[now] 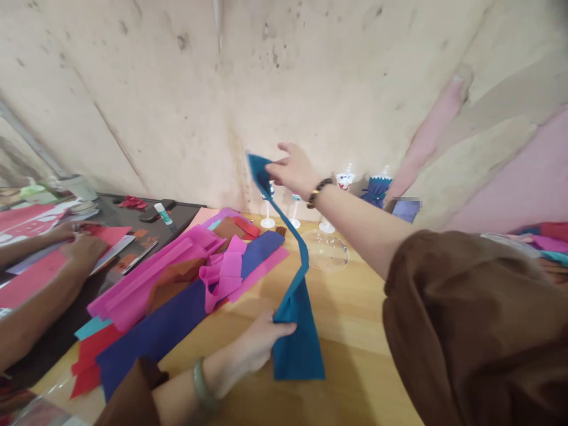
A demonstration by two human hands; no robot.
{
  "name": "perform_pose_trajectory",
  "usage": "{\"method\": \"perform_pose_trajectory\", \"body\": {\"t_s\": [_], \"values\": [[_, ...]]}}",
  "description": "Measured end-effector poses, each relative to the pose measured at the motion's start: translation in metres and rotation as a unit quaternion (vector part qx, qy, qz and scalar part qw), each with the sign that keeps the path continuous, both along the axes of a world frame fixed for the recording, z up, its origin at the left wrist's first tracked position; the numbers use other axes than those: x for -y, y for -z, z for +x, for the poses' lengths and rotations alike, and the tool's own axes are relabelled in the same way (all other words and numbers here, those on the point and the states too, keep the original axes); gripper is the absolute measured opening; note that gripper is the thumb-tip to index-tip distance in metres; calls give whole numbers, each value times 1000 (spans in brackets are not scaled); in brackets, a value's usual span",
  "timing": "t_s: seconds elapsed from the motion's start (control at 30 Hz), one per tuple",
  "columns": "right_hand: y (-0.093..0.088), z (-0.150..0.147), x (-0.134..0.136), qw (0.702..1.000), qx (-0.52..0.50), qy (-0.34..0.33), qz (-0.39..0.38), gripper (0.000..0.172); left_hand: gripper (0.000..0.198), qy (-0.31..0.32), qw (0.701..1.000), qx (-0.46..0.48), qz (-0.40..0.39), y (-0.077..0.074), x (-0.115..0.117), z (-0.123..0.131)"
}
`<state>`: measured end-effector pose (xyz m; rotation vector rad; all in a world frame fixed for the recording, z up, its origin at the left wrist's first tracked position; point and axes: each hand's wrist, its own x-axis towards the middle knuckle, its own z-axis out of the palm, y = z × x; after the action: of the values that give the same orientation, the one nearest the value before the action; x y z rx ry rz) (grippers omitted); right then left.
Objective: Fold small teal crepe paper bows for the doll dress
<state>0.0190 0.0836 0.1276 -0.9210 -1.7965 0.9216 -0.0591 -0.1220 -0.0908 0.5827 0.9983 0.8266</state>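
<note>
A long teal piece of crepe paper [300, 346] stretches between my two hands, narrow and twisted in its middle and wide at its lower end. My left hand [261, 337] is closed on the wide lower part, with the thumb lying over it. My right hand [295, 171], raised in front of the wall, pinches the upper end between thumb and fingers. Behind the paper stand small white-based dress forms [327, 226], partly hidden by my right arm. A clear round dish [328, 269] with tiny bits in it lies on the wooden table [355, 331].
Pink, orange and red sheets pile up at left beside a dark blue sheet [155, 337]. A co-worker's hands [84, 245] handle red paper over a black table at far left, near a glue stick [163, 213]. A stained wall [186, 106] rises behind the table.
</note>
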Motion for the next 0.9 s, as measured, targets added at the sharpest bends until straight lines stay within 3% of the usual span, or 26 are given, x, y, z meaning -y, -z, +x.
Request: {"method": "perform_pose_trajectory", "body": {"t_s": [0.07,0.17,0.27,0.4,0.5,0.57,0.63,0.67,0.77,0.8,0.83,0.87,0.9], "values": [[12,-24,2,998,22,-66,6,79,19,-50,997,48,-35,0,-9,7],[47,-31,11,985,79,-152,-31,77,20,-104,988,101,-62,5,-22,14],[93,-2,24,978,120,-153,-71,61,21,-138,977,141,-84,14,-29,18],[150,69,55,978,162,-72,-114,37,22,-151,971,157,-96,22,-30,29],[183,114,91,964,189,-56,-176,39,25,-143,973,166,-76,24,-25,44],[198,133,113,945,149,-100,-272,45,28,-126,976,170,-55,24,-20,56],[210,145,126,931,87,-122,-333,53,31,-64,984,159,-47,22,-16,63],[215,150,129,930,76,-115,-340,55,32,0,988,143,-52,19,-15,63],[226,163,129,941,105,-83,-312,57,41,243,969,14,-34,6,-20,44],[229,167,128,940,121,-79,-308,57,40,260,963,-76,19,-1,-26,31],[232,171,126,938,136,-77,-309,56,40,213,951,-199,101,-9,-33,13],[234,173,125,936,151,-75,-310,56,37,138,913,-329,196,-17,-42,-7],[236,175,125,935,166,-70,-305,55,35,62,853,-450,258,-25,-53,-29]]}}
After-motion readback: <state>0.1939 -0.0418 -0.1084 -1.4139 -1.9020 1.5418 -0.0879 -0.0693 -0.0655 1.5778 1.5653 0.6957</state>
